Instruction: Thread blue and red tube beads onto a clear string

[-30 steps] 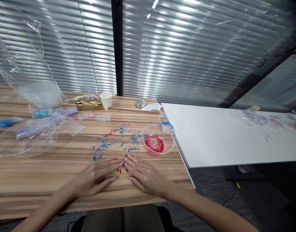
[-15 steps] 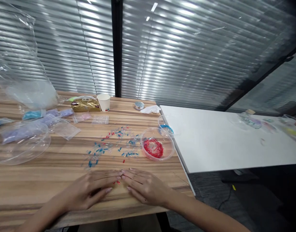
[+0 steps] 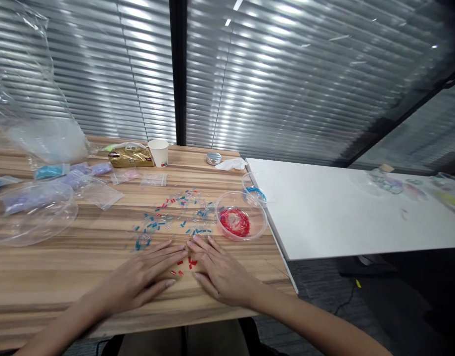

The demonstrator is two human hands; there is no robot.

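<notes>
Sparsely, a few short, straight, bright-red pieces (image 3: pixel 190 263) on striped wood (image 3: pixel 64 272) between two flat, outstretched hands (image 3: pixel 140 277) (image 3: pixel 227 277).

left hand (image 3: pixel 140 278): palm down, fingers outstretched inward, thumb spread toward the body | right hand (image 3: pixel 223 277): palm down, fingers slightly fanned, pointing forward and inward, thumb apart | fingertips: left and right near each other | left forearm (image 3: pixel 73 318), right forearm (image 3: pixel 299 316): bare, converging

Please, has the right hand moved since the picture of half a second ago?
Yes: judged against the bowl of red pieces, the right hand has moved forward, away from the person.
</notes>
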